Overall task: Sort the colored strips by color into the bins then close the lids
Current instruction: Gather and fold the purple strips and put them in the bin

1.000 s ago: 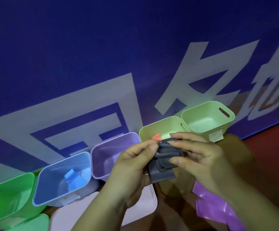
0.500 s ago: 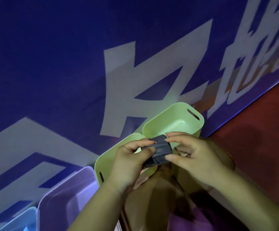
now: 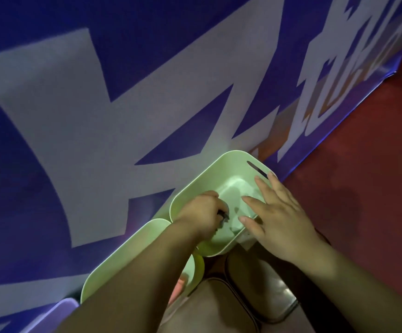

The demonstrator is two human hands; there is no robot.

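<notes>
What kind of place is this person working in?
Likely a staged sorting station: a big blue printed banner with white lettering stands behind pale green plastic bins, with a dark red floor-like surface beside them.

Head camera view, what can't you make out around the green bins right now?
All in the head view:
Grey strip: mostly hidden by the curled left hand inside the far green bin.
Near green bin: contents covered by the left forearm; only a pinkish bit shows.
Purple bin: cut off by the bottom edge.
</notes>
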